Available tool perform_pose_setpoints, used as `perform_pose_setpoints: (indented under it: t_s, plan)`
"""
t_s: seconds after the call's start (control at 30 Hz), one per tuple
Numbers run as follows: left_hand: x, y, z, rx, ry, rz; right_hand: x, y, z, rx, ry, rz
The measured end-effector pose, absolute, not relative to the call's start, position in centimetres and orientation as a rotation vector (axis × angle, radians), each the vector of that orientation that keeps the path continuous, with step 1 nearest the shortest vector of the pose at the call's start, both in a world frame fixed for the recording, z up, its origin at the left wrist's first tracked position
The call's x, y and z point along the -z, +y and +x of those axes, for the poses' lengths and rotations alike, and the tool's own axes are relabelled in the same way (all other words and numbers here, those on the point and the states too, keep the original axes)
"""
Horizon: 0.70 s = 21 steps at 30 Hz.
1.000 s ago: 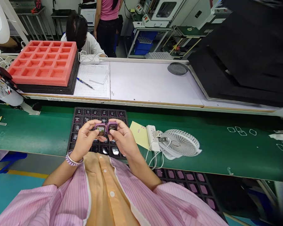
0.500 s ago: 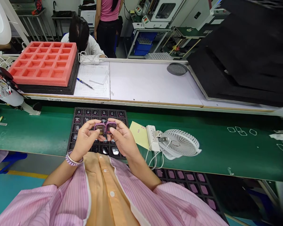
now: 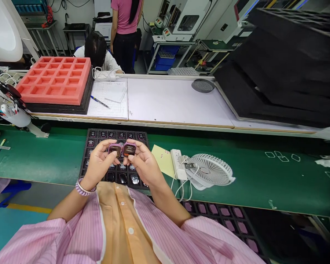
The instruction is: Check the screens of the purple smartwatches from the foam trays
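Two small purple-framed smartwatch bodies with lit dark screens are held side by side above a black foam tray (image 3: pixel 84 161). My left hand (image 3: pixel 101 163) pinches the left smartwatch (image 3: pixel 114 148) between thumb and fingers, the thumb over its lower screen. In my right hand (image 3: pixel 145 165) is the right smartwatch (image 3: pixel 129 148), gripped by its edges with the thumb at its lower side. Their inner edges are very close; whether they touch I cannot tell. Several more watch bodies sit in the tray's pockets below, partly hidden by my hands.
Right of the tray lie a yellow paper (image 3: pixel 162 161), a white power strip (image 3: pixel 178 163) and a white fan (image 3: pixel 210 170) with cables. A pink foam tray (image 3: pixel 53 99) stands on the shelf at left, black sheets (image 3: pixel 286 80) at right. Below the bench edge is another tray (image 3: pixel 225 222). Two people are beyond.
My right thumb has slid off its watch's screen toward the lower edge, so more of the screen shows. The camera view has shifted slightly; both watches stay in hand.
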<state>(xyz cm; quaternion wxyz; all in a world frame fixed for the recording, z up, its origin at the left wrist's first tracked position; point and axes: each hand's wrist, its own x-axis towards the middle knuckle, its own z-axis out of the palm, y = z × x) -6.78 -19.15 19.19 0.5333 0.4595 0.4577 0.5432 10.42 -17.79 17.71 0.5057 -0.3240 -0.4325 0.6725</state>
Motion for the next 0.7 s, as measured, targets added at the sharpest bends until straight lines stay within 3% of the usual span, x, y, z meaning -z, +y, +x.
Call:
perform_pose_setpoints:
  t_s: [0.4,0.6,0.7]
  plan:
    - [-22.9,-20.2,-7.5,-1.306,0.901,1.033,-18.7,-17.7,11.7,-1.553,-1.117,-0.783]
    - [-28.9,-24.9,-6.8,-0.984,0.433,1.104,-23.5,-19.8,11.5,-1.304,-1.296,-0.828]
    - [-30.3,-27.5,-6.7,-0.878,0.427,1.235,-26.0,-22.1,11.4,-1.204,-1.318,-0.819]
